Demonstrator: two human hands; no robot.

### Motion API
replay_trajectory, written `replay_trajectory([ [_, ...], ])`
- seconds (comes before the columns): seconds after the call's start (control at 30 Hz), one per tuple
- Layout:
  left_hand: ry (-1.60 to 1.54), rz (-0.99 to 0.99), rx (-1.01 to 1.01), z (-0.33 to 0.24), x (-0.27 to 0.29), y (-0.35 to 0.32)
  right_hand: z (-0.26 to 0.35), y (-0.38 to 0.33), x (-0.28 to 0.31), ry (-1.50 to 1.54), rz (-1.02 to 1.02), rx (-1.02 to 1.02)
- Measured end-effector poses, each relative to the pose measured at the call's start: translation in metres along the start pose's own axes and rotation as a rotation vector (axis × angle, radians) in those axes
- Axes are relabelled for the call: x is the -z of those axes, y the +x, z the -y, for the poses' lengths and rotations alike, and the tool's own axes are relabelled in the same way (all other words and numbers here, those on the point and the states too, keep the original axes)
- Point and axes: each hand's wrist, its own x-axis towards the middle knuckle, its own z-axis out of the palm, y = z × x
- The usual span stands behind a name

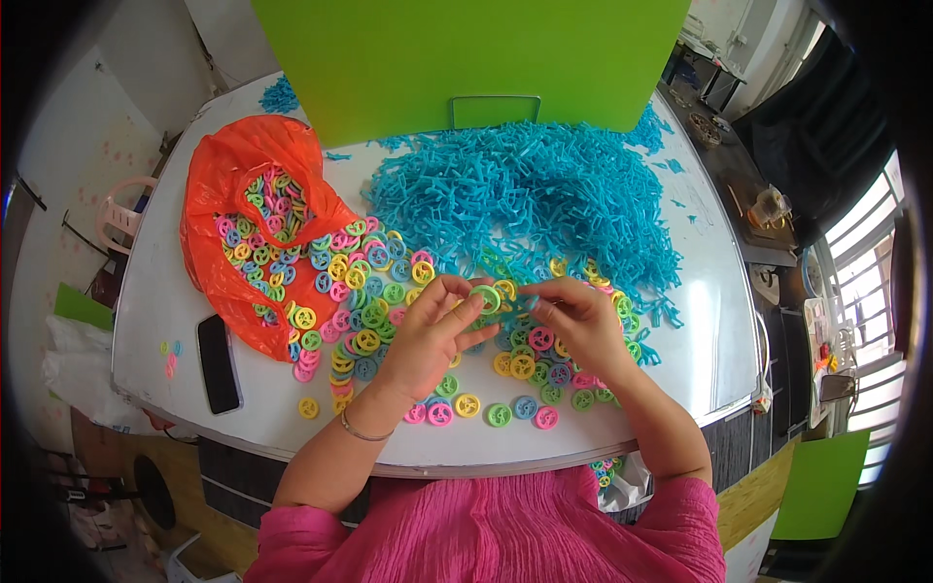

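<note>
Two bare hands meet over the middle of the white, glossy tabletop [705,379], both with fingers drawn in close. The left hand [439,325] pinches a small, bright green, round plastic wheel with spokes [485,298] between thumb and forefinger, its other fingers loosely spread. The right hand [580,319] has thumb and forefinger nearly together around a slim blue plastic piece [531,303], just beside the wheel; whether the two parts touch is too small to tell.

For good control, the left pinch is best kept on the rim, so that the spokes and centre stay uncovered, and firm enough that the wheel does not turn. The right fingertips would do well to hold the blue piece near its working end, since a part so slim probably bends or twists if pressed at an angle. Light, straight pressure seems wiser than force.

Working low over the scattered multicoloured plastic wheels [440,414] makes a drop harmless but hard to trace. The heaped blue plastic strips [525,185] lie beyond the hands, and the crinkled red plastic bag [219,165] stands to the left.
</note>
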Motion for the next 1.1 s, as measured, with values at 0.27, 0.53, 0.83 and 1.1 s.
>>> replay_trajectory([
  [0.27, 0.424, 0.082, -0.112, 0.009, -0.001, -0.002, -0.008, 0.003, -0.003, 0.237, -0.117, 0.068],
  [0.53, 0.489, -0.024, -0.002, 0.009, 0.0, 0.0, -0.004, 0.005, -0.003, 0.545, -0.105, -0.072],
  [0.83, 0.364, -0.027, -0.18, 0.023, -0.002, 0.0, 0.011, -0.003, -0.018, 0.049, -0.074, 0.102],
  [1.1, 0.021, -0.141, -0.134, 0.022, -0.015, -0.006, 0.019, -0.007, -0.026, -0.279, 0.004, 0.339],
])
